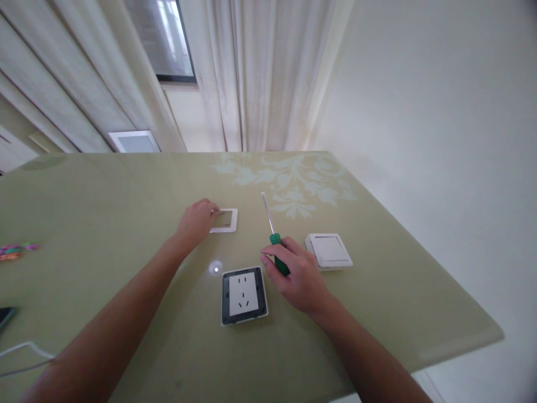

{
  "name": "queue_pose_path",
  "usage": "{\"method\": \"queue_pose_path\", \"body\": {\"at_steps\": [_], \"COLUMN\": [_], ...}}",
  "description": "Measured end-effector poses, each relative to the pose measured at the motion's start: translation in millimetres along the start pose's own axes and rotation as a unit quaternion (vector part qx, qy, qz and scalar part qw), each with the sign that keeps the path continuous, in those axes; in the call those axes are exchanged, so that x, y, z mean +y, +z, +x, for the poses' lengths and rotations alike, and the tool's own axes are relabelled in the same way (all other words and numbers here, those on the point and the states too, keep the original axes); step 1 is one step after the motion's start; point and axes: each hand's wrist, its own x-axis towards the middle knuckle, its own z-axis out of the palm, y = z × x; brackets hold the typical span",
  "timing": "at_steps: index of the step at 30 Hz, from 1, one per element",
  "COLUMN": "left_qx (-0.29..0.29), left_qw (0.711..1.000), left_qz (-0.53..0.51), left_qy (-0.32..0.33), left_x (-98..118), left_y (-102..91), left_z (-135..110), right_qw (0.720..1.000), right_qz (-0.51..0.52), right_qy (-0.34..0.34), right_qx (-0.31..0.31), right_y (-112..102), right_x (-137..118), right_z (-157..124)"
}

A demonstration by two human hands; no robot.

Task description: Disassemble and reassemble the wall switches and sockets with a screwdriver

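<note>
A screwdriver [279, 258] with a green handle and a slim metal shaft is gripped in my right hand [300, 274]; its tip points away from me. My left hand [197, 223] reaches to a white rectangular faceplate frame [234, 220] lying flat. Its fingers are pinched together at the frame's upper left corner, hiding that side, and what they hold is too small to make out. Thin dark bits show inside the frame's opening. Nearer to me, between the hands, sits a wall socket [244, 295] with a white centre and an exposed dark surround.
A white wall switch [329, 251] lies right of my right hand. Colourful small items [17, 251], a dark device [6, 316] and a white cable [27, 345] are at the left. The green table [138, 184] meets curtains behind and a wall at the right.
</note>
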Motion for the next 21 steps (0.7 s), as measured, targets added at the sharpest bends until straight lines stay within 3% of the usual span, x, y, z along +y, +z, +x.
{"method": "queue_pose_path", "body": {"at_steps": [12, 15, 19, 21], "left_qx": [0.065, 0.086, 0.082, 0.077], "left_qw": [0.993, 0.982, 0.962, 0.936], "left_qz": [-0.102, -0.165, -0.252, -0.330], "left_qy": [0.018, 0.030, 0.071, 0.095], "left_x": [17.8, 27.9, 38.5, 39.6], "left_y": [-0.9, -9.4, -17.3, -18.8], "left_z": [-15.4, -42.3, -101.8, -127.9], "right_qw": [1.000, 1.000, 1.000, 1.000], "right_qz": [-0.013, -0.015, -0.008, -0.002], "right_qy": [-0.019, -0.017, -0.007, -0.003], "right_qx": [0.008, 0.010, 0.008, 0.009], "right_y": [0.1, -2.0, -6.1, -7.2], "right_x": [-1.9, -2.4, -5.9, -8.3], "right_z": [-0.7, -1.0, -1.2, -1.3]}}
